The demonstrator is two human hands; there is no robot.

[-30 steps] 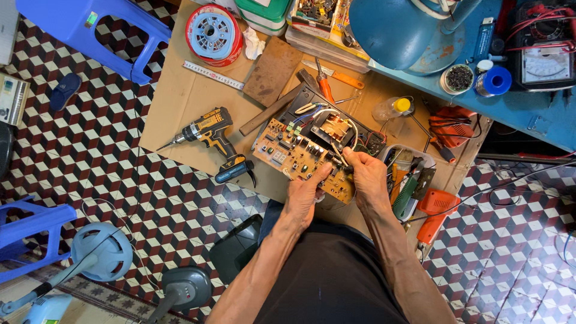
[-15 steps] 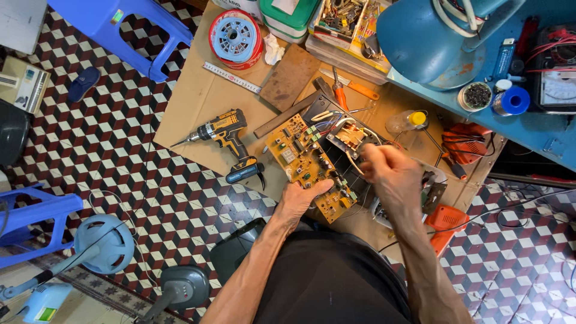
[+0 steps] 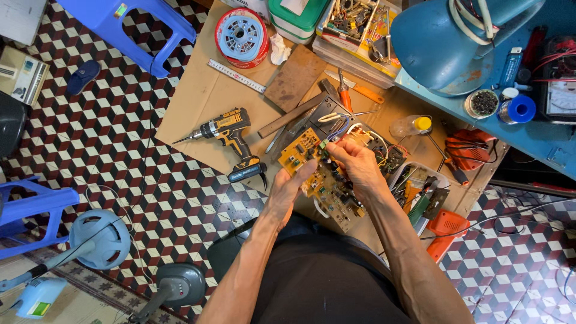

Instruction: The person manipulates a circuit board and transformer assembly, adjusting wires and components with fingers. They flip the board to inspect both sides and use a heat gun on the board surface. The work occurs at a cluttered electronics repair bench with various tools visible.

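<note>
a: what do my hands have right now?

b: the yellow circuit board [image 3: 321,177]. my left hand [image 3: 288,192] has its grip clasped on the board's near-left edge, palm against it. my right hand [image 3: 357,165] lies over the board's top, fingers pinched at its far edge where the white and blue wires [image 3: 336,123] come off.

a: and where is the board?

b: between both grips, tilted, lifted above the cardboard sheet [image 3: 204,96] on the tiled floor [image 3: 108,138].

a: what's around?

b: left of the left grip, well apart, lies a yellow cordless drill [image 3: 231,141]. beyond the right grip, a hammer [image 3: 297,114] and orange-handled pliers [image 3: 351,90]. right of it, a tray of tools [image 3: 420,189].
</note>
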